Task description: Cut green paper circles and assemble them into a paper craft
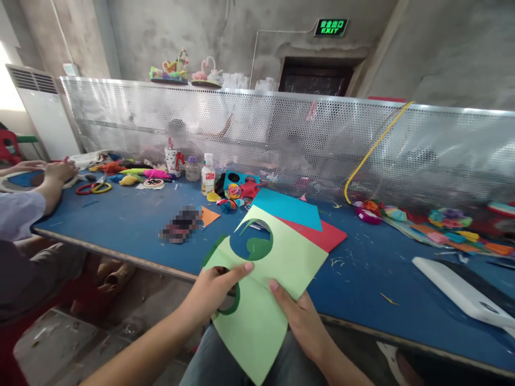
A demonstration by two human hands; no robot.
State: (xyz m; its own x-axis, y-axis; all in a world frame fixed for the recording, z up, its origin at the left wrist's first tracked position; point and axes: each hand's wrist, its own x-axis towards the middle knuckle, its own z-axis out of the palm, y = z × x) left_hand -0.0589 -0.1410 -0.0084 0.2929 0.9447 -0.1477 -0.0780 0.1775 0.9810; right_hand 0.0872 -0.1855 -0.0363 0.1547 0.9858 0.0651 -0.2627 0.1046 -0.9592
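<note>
A light green paper sheet (pixel 281 268) with round holes cut in it lies over the near edge of the blue table (pixel 132 225) and onto my lap. My left hand (pixel 213 292) grips its left edge, thumb on top, by a lower hole where a dark green sheet (pixel 234 301) shows beneath. My right hand (pixel 301 319) holds the sheet's lower right edge, fingers on top. Under it lie a red sheet (pixel 328 235) and a teal sheet (pixel 287 208).
A person's hands (pixel 60 171) work at the far left beside coloured rings (pixel 94 188). A glue bottle (pixel 208 174), a cup (pixel 173 161) and craft scraps stand mid-table. A white device (pixel 454 289) lies right, paper flowers (pixel 446 219) behind it. A perforated metal screen (pixel 281 134) backs the table.
</note>
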